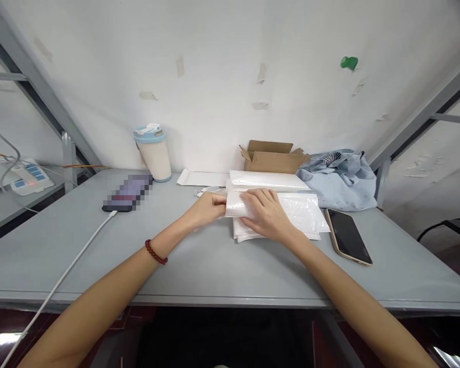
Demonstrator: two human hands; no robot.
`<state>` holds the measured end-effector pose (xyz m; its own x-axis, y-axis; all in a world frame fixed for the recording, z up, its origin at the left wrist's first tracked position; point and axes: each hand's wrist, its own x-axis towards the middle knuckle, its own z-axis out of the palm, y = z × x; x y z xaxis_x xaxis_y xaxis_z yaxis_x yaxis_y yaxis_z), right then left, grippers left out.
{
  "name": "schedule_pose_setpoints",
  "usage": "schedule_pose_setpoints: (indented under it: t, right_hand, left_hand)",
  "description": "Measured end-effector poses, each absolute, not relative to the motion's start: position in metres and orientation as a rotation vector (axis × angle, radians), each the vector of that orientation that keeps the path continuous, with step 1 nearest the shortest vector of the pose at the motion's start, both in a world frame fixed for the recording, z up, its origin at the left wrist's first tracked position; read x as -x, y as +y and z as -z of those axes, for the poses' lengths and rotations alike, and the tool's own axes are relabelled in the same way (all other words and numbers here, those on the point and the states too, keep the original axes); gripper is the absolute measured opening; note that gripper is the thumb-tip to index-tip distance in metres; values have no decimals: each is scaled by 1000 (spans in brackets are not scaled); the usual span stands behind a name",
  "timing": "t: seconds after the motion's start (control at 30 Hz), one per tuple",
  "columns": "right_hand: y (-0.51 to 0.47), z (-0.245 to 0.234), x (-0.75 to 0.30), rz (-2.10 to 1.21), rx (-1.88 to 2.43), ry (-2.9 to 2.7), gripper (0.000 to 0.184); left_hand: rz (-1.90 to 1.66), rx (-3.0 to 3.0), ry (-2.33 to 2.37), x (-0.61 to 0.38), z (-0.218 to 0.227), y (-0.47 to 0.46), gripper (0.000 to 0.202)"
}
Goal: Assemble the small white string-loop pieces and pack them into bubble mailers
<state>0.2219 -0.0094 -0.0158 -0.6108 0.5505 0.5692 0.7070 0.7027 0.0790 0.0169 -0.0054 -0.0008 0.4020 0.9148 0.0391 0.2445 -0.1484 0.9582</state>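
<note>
A white, glossy bubble-wrap bag (236, 205) lies between my hands, on top of a stack of similar bubble-wrap bags (301, 214). My left hand (209, 208) is closed in a pinch at the left edge of the top bag; its fingertips are partly hidden there. Over the same bag curls my right hand (267, 214), with its fingers across the upper side and the thumb lower down, gripping it. Behind my hands rests another long white packet (266, 179). Something small with white loops (200, 192) lies partly hidden behind my left hand.
A flat white box (203, 178) and an open cardboard box (276, 161) are near the wall. Crumpled blue cloth (341, 184) and a phone (348, 237) lie at right. Leftward are a lidded cup (155, 156) and a phone (128, 193) on a white cable (71, 268).
</note>
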Motion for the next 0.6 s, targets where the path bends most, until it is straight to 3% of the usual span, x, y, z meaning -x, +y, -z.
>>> schedule_pose_setpoints:
  t: [0.33, 0.53, 0.6]
  right_hand:
    - [-14, 14, -219, 457, 890, -2392, 47]
    - [-11, 14, -221, 539, 937, -2274, 41]
    - [-11, 13, -222, 551, 930, -2257, 40]
  left_hand:
    - [-806, -1142, 632, -19, -13, -12, 14]
    - [-1290, -1610, 1306, -5, -11, -1, 24]
    - [-1246, -1698, 1417, 1, -10, 3, 31]
